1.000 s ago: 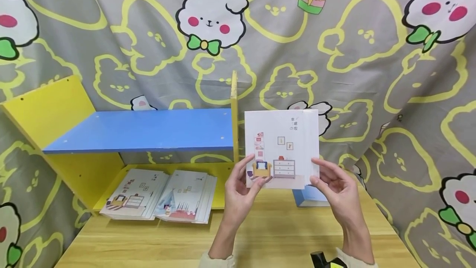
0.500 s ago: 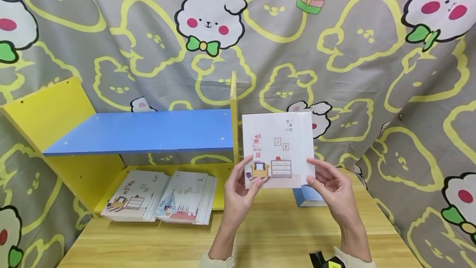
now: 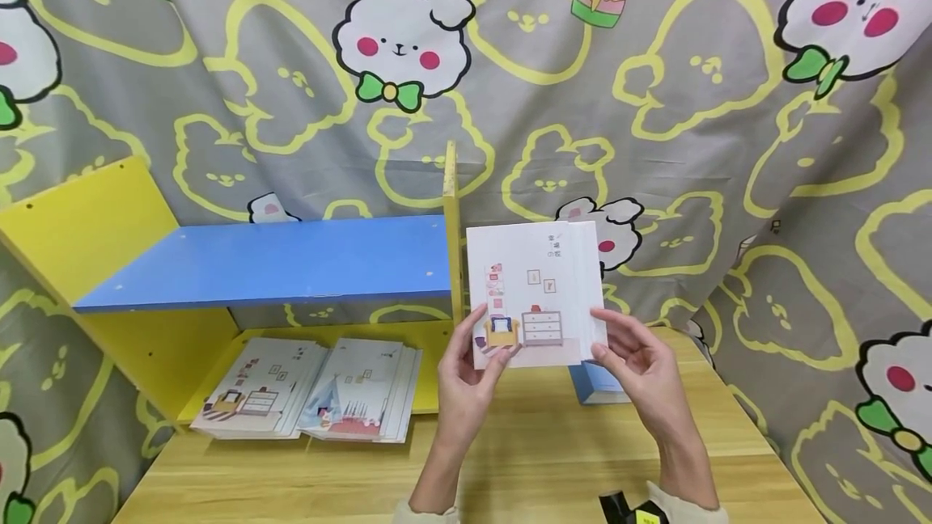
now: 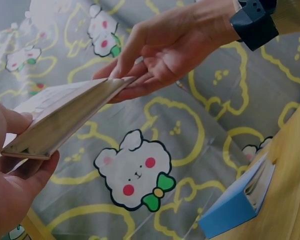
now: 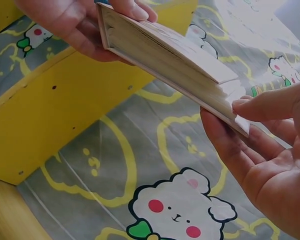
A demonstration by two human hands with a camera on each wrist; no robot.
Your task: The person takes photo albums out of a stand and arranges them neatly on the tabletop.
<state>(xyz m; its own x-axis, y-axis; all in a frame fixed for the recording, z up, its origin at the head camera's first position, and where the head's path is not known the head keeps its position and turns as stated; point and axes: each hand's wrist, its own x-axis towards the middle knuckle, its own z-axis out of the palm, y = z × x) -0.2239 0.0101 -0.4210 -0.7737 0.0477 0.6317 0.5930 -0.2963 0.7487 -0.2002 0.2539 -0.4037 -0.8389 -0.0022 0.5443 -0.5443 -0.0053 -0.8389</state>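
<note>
The book [image 3: 535, 293] is held raised above the table [image 3: 291, 483], to the right of the shelf [image 3: 277, 261], its front facing the head camera. It lies directly between the two grips: the left hand [image 3: 469, 370] pinches it near its lower left corner, the right hand [image 3: 644, 366] low on its right edge. Both touch it, so neither is nearer; almost square, it shows no clear long axis.

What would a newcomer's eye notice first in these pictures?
Probably the grey fabric backdrop with white cartoon animals, behind everything. Then the square white illustrated book, held up between left hand and right hand. Left of that stands a yellow and blue shelf with two white books on its bottom board.
</note>
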